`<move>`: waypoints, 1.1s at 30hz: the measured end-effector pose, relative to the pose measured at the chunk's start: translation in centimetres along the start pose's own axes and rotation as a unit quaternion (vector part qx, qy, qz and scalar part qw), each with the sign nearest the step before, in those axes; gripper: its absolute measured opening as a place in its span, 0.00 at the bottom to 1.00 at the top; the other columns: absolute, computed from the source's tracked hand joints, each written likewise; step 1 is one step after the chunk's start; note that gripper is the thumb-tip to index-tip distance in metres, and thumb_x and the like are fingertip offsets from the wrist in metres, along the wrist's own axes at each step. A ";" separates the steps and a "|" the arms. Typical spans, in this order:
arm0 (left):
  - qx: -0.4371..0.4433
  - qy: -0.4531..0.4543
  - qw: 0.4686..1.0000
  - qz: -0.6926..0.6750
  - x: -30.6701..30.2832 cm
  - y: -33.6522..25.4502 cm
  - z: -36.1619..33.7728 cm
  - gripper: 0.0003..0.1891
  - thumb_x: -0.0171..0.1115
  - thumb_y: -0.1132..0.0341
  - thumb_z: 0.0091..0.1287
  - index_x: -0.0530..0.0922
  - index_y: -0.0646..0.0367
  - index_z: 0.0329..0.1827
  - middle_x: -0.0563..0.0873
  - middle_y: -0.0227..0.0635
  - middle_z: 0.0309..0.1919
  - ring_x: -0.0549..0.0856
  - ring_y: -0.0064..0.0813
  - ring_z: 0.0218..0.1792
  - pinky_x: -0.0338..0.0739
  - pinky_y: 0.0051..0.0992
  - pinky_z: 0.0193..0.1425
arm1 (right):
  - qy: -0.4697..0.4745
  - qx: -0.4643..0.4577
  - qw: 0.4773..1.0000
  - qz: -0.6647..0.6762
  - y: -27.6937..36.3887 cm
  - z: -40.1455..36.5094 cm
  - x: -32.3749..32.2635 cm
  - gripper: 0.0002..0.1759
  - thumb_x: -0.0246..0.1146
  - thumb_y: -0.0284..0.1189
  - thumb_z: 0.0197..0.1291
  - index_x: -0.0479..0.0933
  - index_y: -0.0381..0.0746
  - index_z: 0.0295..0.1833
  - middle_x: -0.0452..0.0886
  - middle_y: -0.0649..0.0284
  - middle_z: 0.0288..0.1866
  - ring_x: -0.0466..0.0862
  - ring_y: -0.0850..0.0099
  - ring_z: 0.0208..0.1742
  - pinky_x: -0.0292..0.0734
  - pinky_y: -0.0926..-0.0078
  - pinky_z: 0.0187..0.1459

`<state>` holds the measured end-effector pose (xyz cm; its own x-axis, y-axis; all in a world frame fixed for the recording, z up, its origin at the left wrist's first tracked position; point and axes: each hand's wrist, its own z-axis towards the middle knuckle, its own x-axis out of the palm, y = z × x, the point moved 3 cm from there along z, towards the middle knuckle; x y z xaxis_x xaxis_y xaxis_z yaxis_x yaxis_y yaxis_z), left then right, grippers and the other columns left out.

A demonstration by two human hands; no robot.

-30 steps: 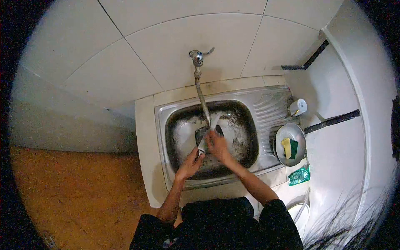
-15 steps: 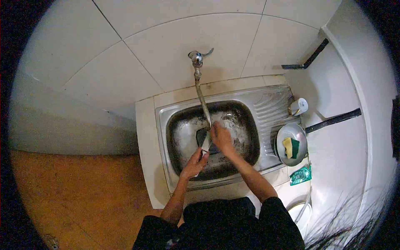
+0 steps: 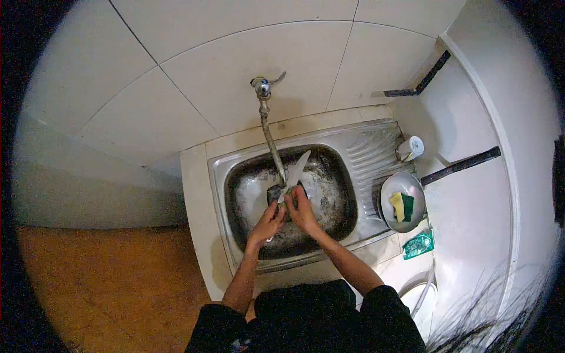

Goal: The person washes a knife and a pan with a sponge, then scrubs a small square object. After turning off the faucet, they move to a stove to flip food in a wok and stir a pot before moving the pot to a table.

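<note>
A knife [image 3: 300, 169] slants over the sink, its pale blade pointing up and to the right, beside the end of the tap's spout. My left hand [image 3: 268, 226] is closed around its handle, and a bit of white shows below the fingers. Against the lower part of the blade, my right hand [image 3: 302, 213] has its fingers closed; whether they also hold a small cloth or pad I cannot make out. Under the spout a dark, squarish thing [image 3: 273, 193] lies on the sink bottom, partly hidden by the hands.
The steel sink [image 3: 219, 194] has a stained basin, with a tap [image 3: 263, 91] on the wall above it. Right of it are a white mug [image 3: 410, 148], a metal bowl [image 3: 419, 206] holding a yellow-green sponge [image 3: 402, 207], a green packet [image 3: 418, 245] and a white bucket [image 3: 421, 303].
The right hand has come down from the blade's upper part to near the handle, uncovering the blade. The view has shifted slightly, moving the sink left in the picture.
</note>
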<state>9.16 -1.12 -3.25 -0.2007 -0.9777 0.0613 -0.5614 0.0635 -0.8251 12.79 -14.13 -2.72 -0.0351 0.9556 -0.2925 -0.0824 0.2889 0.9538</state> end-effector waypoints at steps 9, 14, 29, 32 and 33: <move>0.023 -0.018 1.000 -0.011 1.4 -5.3 -0.3 0.12 0.44 0.54 0.71 0.66 0.54 0.40 0.71 0.26 0.23 0.70 0.15 0.16 0.63 0.19 0.16 | -0.138 -0.007 0.989 -0.046 -1.4 2.3 -7.0 0.10 0.56 0.25 0.61 0.60 0.39 0.41 0.62 0.66 0.31 0.62 0.78 0.29 0.63 0.80 0.30; 0.073 -0.067 0.995 -0.007 1.4 -5.4 2.0 0.13 0.46 0.56 0.70 0.68 0.57 0.38 0.72 0.27 0.20 0.72 0.17 0.16 0.66 0.20 0.15 | -0.163 -0.031 0.980 -0.106 2.0 -0.6 -12.8 0.17 0.59 0.28 0.59 0.62 0.38 0.50 0.71 0.60 0.34 0.75 0.67 0.32 0.70 0.71 0.35; 0.044 -0.027 0.999 0.010 1.1 -3.5 1.7 0.23 0.40 0.50 0.71 0.75 0.63 0.42 0.85 0.35 0.29 0.77 0.20 0.15 0.70 0.22 0.16 | -0.221 0.143 0.706 -0.657 -1.8 -6.4 -24.4 0.19 0.58 0.33 0.54 0.71 0.36 0.51 0.76 0.47 0.42 0.77 0.51 0.40 0.72 0.55 0.38; 0.068 -0.009 0.997 0.025 1.1 -3.6 0.7 0.22 0.39 0.50 0.71 0.75 0.60 0.44 0.85 0.33 0.32 0.77 0.20 0.15 0.70 0.22 0.17 | -0.123 0.162 0.810 -0.550 2.2 -2.9 -19.9 0.16 0.57 0.31 0.53 0.71 0.36 0.47 0.78 0.49 0.39 0.78 0.52 0.39 0.73 0.58 0.36; 0.061 -0.017 0.998 0.017 1.1 -3.7 0.4 0.21 0.40 0.50 0.71 0.74 0.60 0.45 0.85 0.33 0.32 0.77 0.20 0.15 0.70 0.21 0.18 | -0.126 0.115 0.844 -0.508 2.7 -2.1 -17.7 0.15 0.58 0.31 0.54 0.73 0.35 0.45 0.78 0.49 0.38 0.78 0.52 0.38 0.73 0.58 0.38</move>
<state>11.32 -2.48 -0.38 -0.1893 -0.9818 0.0151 -0.4520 0.0735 -0.8890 11.10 -30.38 4.85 0.1538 0.1817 -0.9713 0.2537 0.9427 0.2165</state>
